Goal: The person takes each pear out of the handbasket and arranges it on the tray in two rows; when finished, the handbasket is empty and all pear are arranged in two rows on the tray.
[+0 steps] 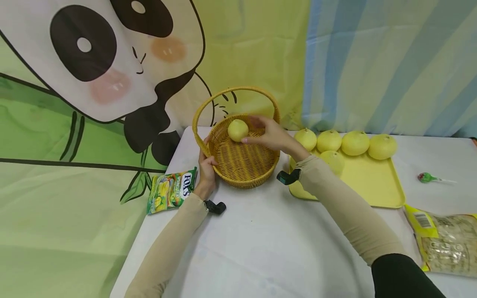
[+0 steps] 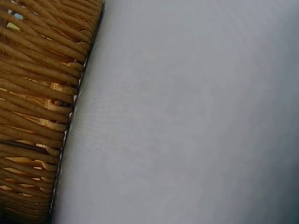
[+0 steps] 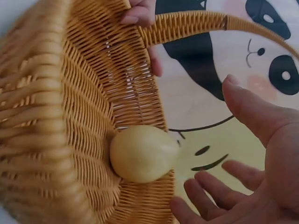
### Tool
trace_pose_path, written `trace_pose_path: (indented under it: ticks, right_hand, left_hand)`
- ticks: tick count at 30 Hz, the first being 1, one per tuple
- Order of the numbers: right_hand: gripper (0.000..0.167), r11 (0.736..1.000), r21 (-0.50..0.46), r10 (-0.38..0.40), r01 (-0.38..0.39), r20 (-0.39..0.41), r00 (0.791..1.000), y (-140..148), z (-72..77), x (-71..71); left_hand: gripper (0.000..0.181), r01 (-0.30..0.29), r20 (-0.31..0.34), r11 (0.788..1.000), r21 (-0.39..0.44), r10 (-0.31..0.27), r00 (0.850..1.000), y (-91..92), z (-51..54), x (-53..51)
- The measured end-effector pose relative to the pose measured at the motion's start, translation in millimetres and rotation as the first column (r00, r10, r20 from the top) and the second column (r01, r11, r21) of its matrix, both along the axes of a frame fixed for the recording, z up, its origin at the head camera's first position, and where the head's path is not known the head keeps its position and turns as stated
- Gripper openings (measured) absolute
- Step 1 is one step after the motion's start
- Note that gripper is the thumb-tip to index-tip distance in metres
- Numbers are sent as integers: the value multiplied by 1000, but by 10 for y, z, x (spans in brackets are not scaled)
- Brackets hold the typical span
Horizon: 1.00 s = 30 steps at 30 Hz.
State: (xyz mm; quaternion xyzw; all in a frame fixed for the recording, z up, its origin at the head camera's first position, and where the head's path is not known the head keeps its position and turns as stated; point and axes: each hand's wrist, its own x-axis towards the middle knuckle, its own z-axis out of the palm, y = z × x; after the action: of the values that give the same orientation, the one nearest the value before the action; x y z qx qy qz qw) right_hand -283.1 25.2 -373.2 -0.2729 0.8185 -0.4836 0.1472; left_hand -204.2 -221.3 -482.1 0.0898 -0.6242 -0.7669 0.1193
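Observation:
A round wicker basket (image 1: 244,163) with a tall arched handle stands on the table's far left part, slightly tilted. My left hand (image 1: 207,171) grips its left rim near the handle's base, thumb on the inside. Inside, against the far wall, lies one pale yellow, pomelo-like fruit (image 1: 237,130). Over the basket's right side my right hand (image 1: 273,134) is spread beside this fruit; the right wrist view shows a gap between the fingers (image 3: 205,191) and the fruit (image 3: 142,154). Only the basket's woven outer wall (image 2: 37,93) and the white tabletop appear in the left wrist view.
A yellow tray (image 1: 376,188) to the right bears several similar fruits (image 1: 355,143), one partly behind my right forearm. A green FOX'S candy bag (image 1: 171,190) lies left of my left wrist. A lollipop (image 1: 426,178) and a clear-and-yellow food bag (image 1: 449,242) lie farther right.

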Motion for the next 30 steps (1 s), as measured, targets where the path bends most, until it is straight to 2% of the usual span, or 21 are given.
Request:
trace_pose_path:
  ticks: [4, 11, 20, 25, 30]
  right_hand:
    - [96, 999, 5, -35, 35, 55, 998, -159, -80, -138]
    - [96, 996, -60, -51, 60, 130, 990, -381, -312, -325]
    - [94, 995, -64, -69, 81, 163, 984, -510, -376, -401]
    - [90, 994, -66, -76, 92, 209, 975, -517, -425, -431]
    - [81, 993, -61, -82, 98, 219, 972, -537, -489, -443]
  left_hand:
    - [93, -5, 4, 1000, 7, 5, 1000, 1, 16, -1]
    - [93, -10, 7, 1000, -7, 10, 1000, 3, 15, -5]
    - [92, -10, 38, 999, 34, 9, 999, 12, 13, -17]
    - [92, -18, 45, 996, 89, 14, 999, 33, 36, -26]
    - [91, -31, 32, 986, 164, 26, 999, 66, 69, -19]
